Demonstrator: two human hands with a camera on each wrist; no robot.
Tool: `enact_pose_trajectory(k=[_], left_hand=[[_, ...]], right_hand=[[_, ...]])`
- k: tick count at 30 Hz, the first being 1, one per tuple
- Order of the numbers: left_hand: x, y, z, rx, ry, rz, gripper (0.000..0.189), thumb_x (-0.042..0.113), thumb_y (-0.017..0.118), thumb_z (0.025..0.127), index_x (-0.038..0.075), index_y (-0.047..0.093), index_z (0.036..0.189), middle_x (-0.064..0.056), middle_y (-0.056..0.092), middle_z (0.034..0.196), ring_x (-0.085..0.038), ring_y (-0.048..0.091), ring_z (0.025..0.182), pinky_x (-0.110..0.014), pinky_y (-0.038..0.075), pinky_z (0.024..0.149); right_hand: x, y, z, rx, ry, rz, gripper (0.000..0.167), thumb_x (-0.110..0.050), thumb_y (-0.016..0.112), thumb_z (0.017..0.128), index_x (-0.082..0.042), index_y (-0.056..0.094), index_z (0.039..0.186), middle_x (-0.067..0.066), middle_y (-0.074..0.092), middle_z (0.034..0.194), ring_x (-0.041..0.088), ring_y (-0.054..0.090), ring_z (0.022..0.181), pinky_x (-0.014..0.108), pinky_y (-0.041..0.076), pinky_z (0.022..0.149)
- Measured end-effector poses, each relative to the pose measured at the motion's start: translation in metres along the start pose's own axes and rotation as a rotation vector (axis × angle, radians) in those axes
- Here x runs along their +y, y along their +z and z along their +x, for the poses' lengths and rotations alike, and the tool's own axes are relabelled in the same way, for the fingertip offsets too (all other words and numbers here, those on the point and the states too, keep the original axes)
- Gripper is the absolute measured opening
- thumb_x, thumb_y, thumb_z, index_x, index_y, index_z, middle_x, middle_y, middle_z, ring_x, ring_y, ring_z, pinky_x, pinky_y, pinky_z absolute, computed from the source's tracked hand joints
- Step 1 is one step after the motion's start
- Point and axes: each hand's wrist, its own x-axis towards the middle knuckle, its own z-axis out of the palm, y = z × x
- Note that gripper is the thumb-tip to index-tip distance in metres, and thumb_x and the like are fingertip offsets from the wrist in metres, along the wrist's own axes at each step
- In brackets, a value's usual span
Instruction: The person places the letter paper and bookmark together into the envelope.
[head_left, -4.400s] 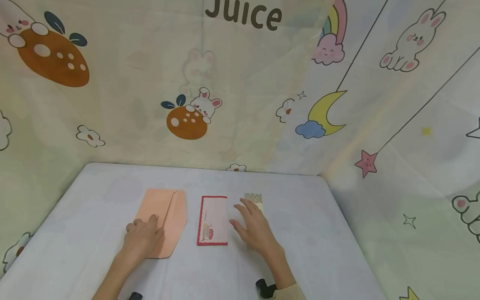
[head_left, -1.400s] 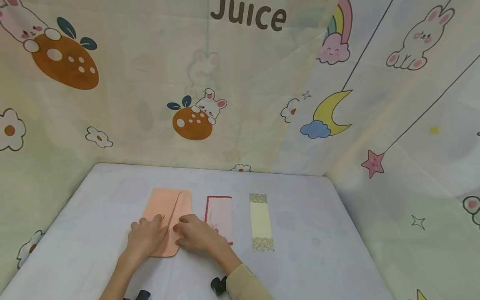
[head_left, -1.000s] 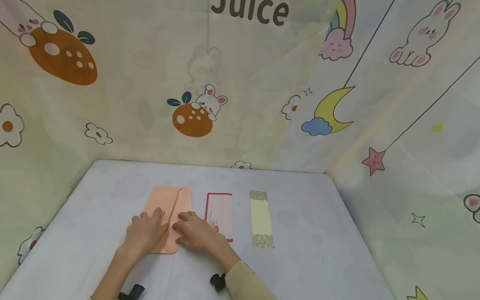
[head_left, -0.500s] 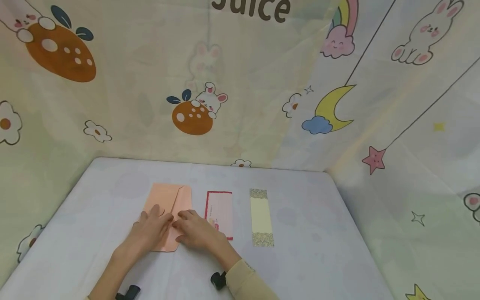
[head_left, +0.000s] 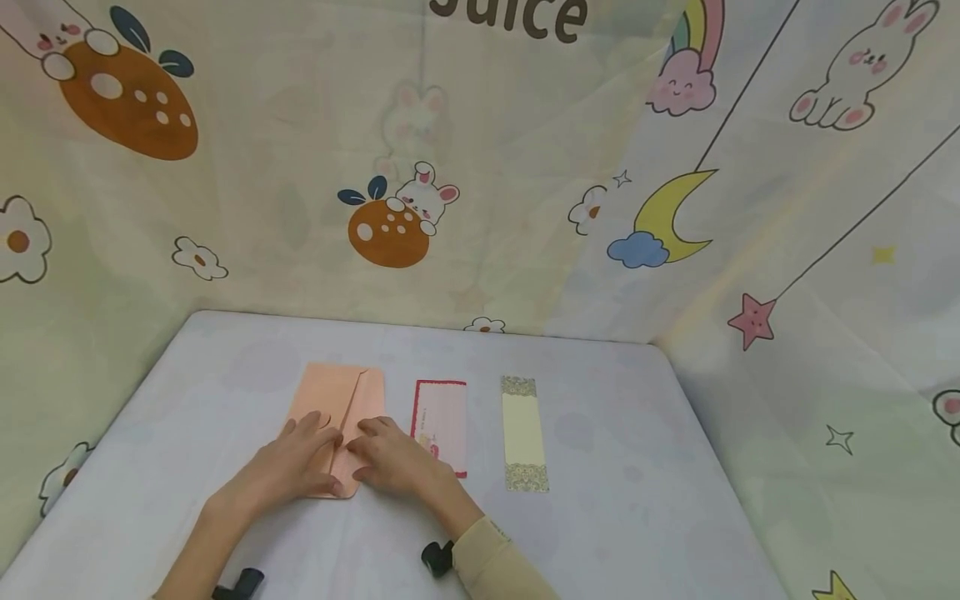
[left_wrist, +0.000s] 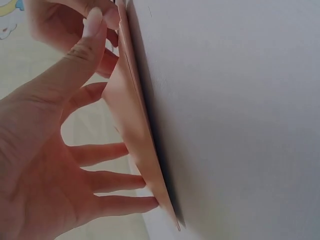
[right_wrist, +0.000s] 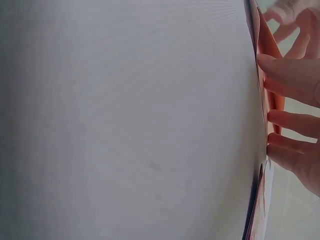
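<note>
A peach paper envelope [head_left: 333, 385] lies on the white table, with a slanting flap edge along its right part. My left hand [head_left: 288, 462] rests on its near left part. In the left wrist view, the straight fingertips touch the envelope [left_wrist: 132, 117] and the thumb stands off it. My right hand [head_left: 401, 460] presses its fingertips on the envelope's right part. In the right wrist view, the fingers [right_wrist: 292, 122] lie fairly straight on it, and a gap shows between its paper layers. The right hand partly covers a pink card [head_left: 444, 417] with a red border.
A pale yellow strip [head_left: 522, 429] with glittery ends lies right of the pink card. Black wrist camera mounts [head_left: 437, 558] show near the front. Printed cloth [head_left: 517, 192] hangs behind and at both sides of the white table [head_left: 630, 517].
The right hand has left the yellow strip and come to the envelope's right part. Lately the left hand has turned, its thumb moving toward the envelope's near edge. The view has tilted slightly.
</note>
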Motion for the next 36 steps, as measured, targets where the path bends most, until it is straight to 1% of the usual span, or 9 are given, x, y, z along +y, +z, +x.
enact_pose_trajectory(k=[4,7,9,13,18,24,28,32,36], left_hand=[[-0.001,-0.002,-0.001,-0.025,-0.003,-0.005,0.065,0.051,0.093,0.058,0.025,0.062,0.109,-0.019,0.051,0.14,-0.053,0.052,0.12,-0.058,0.053,0.062],[-0.001,-0.003,-0.003,-0.044,-0.008,-0.008,0.068,0.048,0.094,0.056,0.024,0.06,0.11,-0.028,0.046,0.148,-0.068,0.042,0.128,-0.071,0.051,0.067],[-0.002,-0.003,-0.004,-0.05,-0.015,-0.001,0.067,0.046,0.095,0.057,0.025,0.059,0.11,-0.03,0.045,0.15,-0.072,0.038,0.129,-0.074,0.049,0.069],[-0.003,-0.003,-0.005,-0.048,-0.021,0.02,0.066,0.047,0.094,0.058,0.026,0.059,0.11,-0.031,0.045,0.15,-0.073,0.038,0.129,-0.076,0.048,0.069],[-0.002,-0.003,-0.004,-0.057,-0.027,0.027,0.068,0.051,0.093,0.057,0.027,0.058,0.11,-0.031,0.044,0.151,-0.075,0.038,0.128,-0.078,0.048,0.07],[-0.002,0.0,-0.004,-0.037,-0.021,0.043,0.068,0.052,0.093,0.055,0.027,0.059,0.108,-0.029,0.047,0.149,-0.072,0.041,0.128,-0.075,0.049,0.068],[-0.003,0.0,-0.004,-0.019,-0.011,0.058,0.068,0.052,0.094,0.055,0.028,0.058,0.107,-0.028,0.049,0.148,-0.069,0.044,0.127,-0.072,0.05,0.066],[-0.004,0.001,-0.004,-0.005,-0.003,0.061,0.067,0.052,0.094,0.055,0.03,0.058,0.108,-0.027,0.049,0.147,-0.063,0.048,0.127,-0.067,0.052,0.062],[-0.004,0.002,-0.004,0.003,-0.007,0.058,0.068,0.052,0.094,0.054,0.03,0.059,0.108,-0.024,0.05,0.146,-0.055,0.051,0.125,-0.063,0.052,0.061]], right_hand=[[0.001,0.0,-0.001,0.008,-0.01,0.015,0.038,-0.029,0.075,0.095,-0.017,0.07,0.131,0.007,0.058,0.147,0.022,0.05,0.14,0.027,0.039,0.116],[0.001,-0.001,-0.001,0.022,-0.024,0.03,0.038,-0.028,0.075,0.095,-0.017,0.07,0.13,0.008,0.059,0.146,0.023,0.051,0.139,0.027,0.04,0.115],[0.001,-0.001,-0.001,0.027,-0.03,0.037,0.037,-0.027,0.076,0.094,-0.017,0.071,0.13,0.008,0.059,0.146,0.023,0.051,0.139,0.027,0.04,0.115],[0.0,0.0,-0.001,0.022,-0.016,0.036,0.037,-0.028,0.076,0.094,-0.019,0.07,0.13,0.007,0.058,0.148,0.021,0.05,0.14,0.026,0.041,0.114],[0.0,-0.001,-0.003,-0.011,0.035,0.036,0.037,-0.031,0.074,0.095,-0.022,0.069,0.131,0.002,0.055,0.151,0.017,0.047,0.142,0.025,0.042,0.113],[0.005,-0.006,-0.01,0.018,0.032,0.07,0.031,-0.026,0.074,0.096,-0.018,0.071,0.126,0.0,0.063,0.14,0.014,0.054,0.135,0.024,0.045,0.109],[0.008,-0.009,-0.016,0.031,0.083,0.096,0.033,-0.026,0.073,0.096,-0.019,0.07,0.128,-0.002,0.064,0.138,0.014,0.055,0.133,0.027,0.048,0.107],[0.014,-0.01,-0.026,0.073,0.128,0.093,0.034,-0.028,0.075,0.095,-0.018,0.07,0.127,-0.001,0.066,0.135,0.015,0.059,0.129,0.029,0.049,0.106],[0.02,-0.009,-0.039,0.155,0.168,0.043,0.035,-0.029,0.077,0.093,-0.015,0.071,0.125,0.002,0.069,0.129,0.018,0.063,0.124,0.032,0.047,0.109]])
